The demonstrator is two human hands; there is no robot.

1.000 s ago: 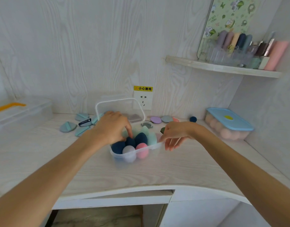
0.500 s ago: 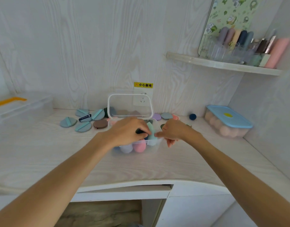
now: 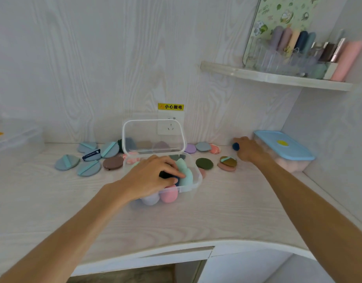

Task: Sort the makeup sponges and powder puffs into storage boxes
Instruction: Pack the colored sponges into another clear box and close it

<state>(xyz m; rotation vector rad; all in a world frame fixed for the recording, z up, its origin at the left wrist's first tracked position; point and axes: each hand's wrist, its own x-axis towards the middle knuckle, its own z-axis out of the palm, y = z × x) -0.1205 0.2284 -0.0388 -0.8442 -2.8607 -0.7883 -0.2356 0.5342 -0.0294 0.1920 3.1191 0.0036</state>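
Dark blue sponge (image 3: 235, 146): we see it at the far right of the desk (image 3: 196, 217), small and roundish, just left of the blue-lidded box (image 3: 283, 146). It shows no clear long axis from here.

Right hand (image 3: 248, 149): our nearer hand by far. Its fingertips curl at the sponge from the right and near side and touch it; whether the pinch is already firm we cannot tell, as the palm hides the thumb.

Direction for the move: we judge the sponge must travel left and nearward, to the clear open box (image 3: 193, 181) in the middle of the desk, passing over the olive puff (image 3: 204, 163) and the stacked puffs (image 3: 228, 163).

Left hand (image 3: 153, 177): it lies over the clear box, fingers bent down onto the sponges inside, pressing beside the mint sponge (image 3: 185, 172). It seems to steady or tuck them, gripping none that we can make out.

Box contents: a pink sponge (image 3: 169, 196) and a pale lilac sponge (image 3: 150, 199) show through the near wall; the hinged lid (image 3: 153, 135) stands upright at the far side.

Left group: blue-grey powder puffs (image 3: 88, 158) and a brown puff (image 3: 112, 162) lie unsorted, well apart from the right hand.

Risk: we judge the box nearly full, so space for the last sponge is tight.
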